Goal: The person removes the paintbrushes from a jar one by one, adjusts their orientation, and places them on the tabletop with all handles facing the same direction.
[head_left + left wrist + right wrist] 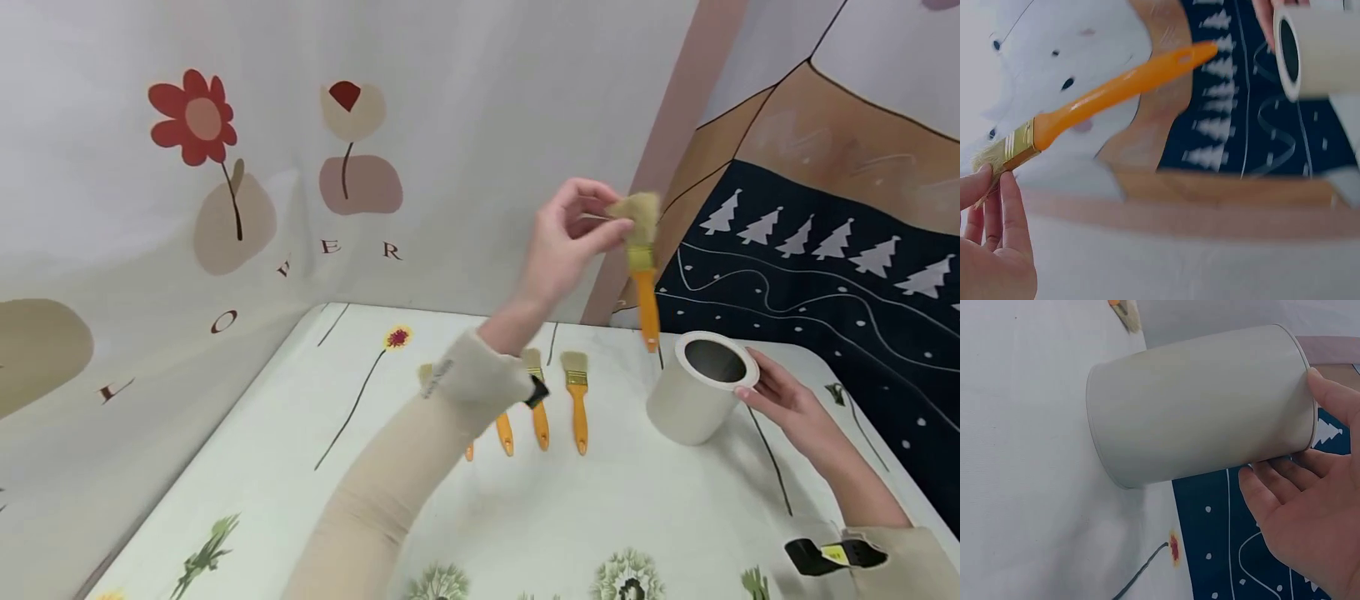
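Observation:
My left hand (pixel 558 237) pinches a paintbrush (pixel 647 292) by its pale bristles, between thumb and fingers. The brush's orange handle hangs down, its tip level with the top of a white cylindrical holder (pixel 684 408) and just left of its mouth. In the left wrist view the metal band (pixel 1019 145) shows just beyond the fingertips. My right hand (pixel 798 412) holds the holder by its upper right side, thumb at the rim and fingers along the outer wall (pixel 1204 412). Its open mouth faces up, dark inside.
Several more paintbrushes (pixel 577 404) lie in a row on the white flower-printed table cover (pixel 525 517), handles toward me, some partly hidden by my left sleeve (pixel 420 450). Behind the table hang a pale printed curtain (pixel 480 125) and a dark cloth with trees (pixel 810 292).

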`<state>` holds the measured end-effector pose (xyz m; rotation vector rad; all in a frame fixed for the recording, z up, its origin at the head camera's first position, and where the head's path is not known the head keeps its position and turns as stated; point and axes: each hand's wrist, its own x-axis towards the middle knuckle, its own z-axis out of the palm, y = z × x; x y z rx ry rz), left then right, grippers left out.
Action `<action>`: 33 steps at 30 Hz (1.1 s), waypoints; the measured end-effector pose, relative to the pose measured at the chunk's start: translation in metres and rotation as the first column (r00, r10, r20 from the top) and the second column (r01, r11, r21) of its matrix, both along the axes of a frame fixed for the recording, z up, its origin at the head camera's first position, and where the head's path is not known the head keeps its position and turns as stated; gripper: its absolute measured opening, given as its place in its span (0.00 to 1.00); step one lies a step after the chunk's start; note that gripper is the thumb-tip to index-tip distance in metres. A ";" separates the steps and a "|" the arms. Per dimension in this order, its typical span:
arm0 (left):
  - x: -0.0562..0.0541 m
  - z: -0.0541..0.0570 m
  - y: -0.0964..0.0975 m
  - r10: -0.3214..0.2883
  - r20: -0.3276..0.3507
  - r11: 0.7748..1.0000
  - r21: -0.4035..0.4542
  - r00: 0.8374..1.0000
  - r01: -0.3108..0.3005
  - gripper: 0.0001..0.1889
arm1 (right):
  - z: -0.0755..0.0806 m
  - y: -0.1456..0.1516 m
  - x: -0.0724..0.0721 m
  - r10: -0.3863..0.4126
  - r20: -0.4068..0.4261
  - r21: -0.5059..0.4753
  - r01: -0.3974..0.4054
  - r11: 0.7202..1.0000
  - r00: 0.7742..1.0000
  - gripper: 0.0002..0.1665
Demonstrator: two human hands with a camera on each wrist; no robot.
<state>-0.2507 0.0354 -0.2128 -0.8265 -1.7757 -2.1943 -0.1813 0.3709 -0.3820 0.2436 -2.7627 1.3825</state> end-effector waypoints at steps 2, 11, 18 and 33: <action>0.000 0.002 -0.026 0.016 0.026 1.000 0.023 1.000 -0.017 0.15 | 0.000 0.001 -0.001 0.001 -0.007 0.003 -0.001 1.000 1.000 0.42; -0.009 -0.037 -0.131 0.211 0.171 0.976 -0.098 0.962 -0.196 0.12 | 0.003 0.013 0.002 0.001 -0.024 0.001 -0.001 1.000 1.000 0.41; -0.021 -0.093 -0.193 0.369 0.379 0.908 -0.339 0.848 -0.244 0.17 | 0.002 0.017 0.004 0.015 -0.044 -0.012 -0.015 1.000 0.999 0.40; -0.031 -0.197 -0.252 0.569 0.472 0.667 -0.744 0.673 -0.043 0.18 | 0.001 0.012 0.005 0.015 -0.020 0.008 -0.015 1.000 1.000 0.41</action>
